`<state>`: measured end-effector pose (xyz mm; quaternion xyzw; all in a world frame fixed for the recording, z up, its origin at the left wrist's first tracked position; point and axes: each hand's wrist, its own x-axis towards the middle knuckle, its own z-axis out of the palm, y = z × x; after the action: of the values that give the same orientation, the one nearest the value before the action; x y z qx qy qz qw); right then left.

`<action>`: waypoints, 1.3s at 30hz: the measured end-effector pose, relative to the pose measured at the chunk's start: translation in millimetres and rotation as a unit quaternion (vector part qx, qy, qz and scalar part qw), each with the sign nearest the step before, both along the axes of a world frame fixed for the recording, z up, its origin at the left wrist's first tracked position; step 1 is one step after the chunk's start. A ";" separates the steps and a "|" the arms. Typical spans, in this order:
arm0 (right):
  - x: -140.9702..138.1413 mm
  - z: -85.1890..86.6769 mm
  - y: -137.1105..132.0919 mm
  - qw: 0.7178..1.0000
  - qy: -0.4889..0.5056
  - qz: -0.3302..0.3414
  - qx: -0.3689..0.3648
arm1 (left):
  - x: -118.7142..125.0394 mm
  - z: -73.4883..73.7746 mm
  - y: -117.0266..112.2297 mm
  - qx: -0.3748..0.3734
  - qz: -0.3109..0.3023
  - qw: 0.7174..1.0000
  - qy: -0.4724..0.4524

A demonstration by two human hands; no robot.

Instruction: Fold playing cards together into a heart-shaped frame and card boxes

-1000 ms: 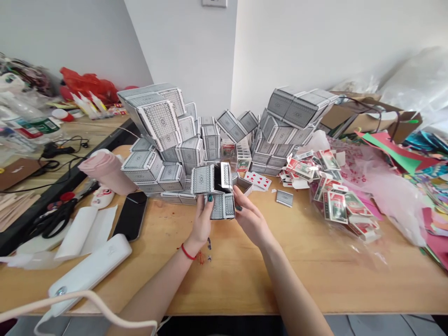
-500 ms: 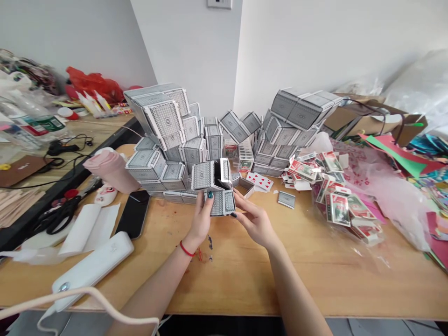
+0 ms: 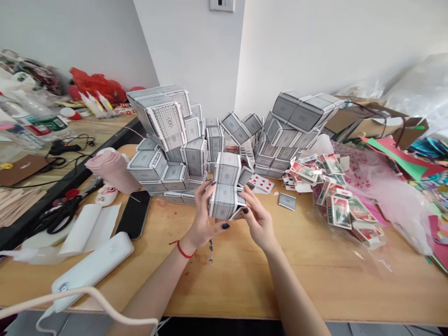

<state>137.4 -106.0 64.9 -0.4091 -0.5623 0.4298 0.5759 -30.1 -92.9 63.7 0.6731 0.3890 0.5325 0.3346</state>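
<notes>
Between my two hands is a block folded from grey patterned playing cards (image 3: pixel 226 184), tilted upright above the table. My left hand (image 3: pixel 201 217) grips its left side, with the thumb stretched out below it. The fingers of my right hand (image 3: pixel 257 217) pinch its lower right corner, where a card edge stands slightly apart. Just behind it rise stacked card blocks on the left (image 3: pixel 168 126) and on the right (image 3: pixel 294 112). A heart-faced card (image 3: pixel 262 183) lies right of the held block, and a grey-backed card (image 3: pixel 287 201) lies further right.
To the left are a phone (image 3: pixel 135 214), a pink cup (image 3: pixel 114 170), black scissors (image 3: pixel 63 214), a paper roll (image 3: pixel 80 228) and a white glue gun-like device (image 3: pixel 93 270) with a cable. Opened card boxes (image 3: pixel 338 210) and a plastic bag (image 3: pixel 388 191) lie to the right.
The held card block has turned in my hands, from lying sideways to standing taller. My left thumb has come off its front face and now extends below it.
</notes>
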 end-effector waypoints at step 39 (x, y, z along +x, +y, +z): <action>-8.1 20.8 -20.8 0.972 -0.100 -0.063 0.202 | -12.5 13.4 -0.8 0.125 0.032 0.989 -0.072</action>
<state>129.2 -126.8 85.8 -0.3596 -0.6656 0.2269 0.6133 -42.7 -93.7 77.1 0.6568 0.3156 0.6342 0.2583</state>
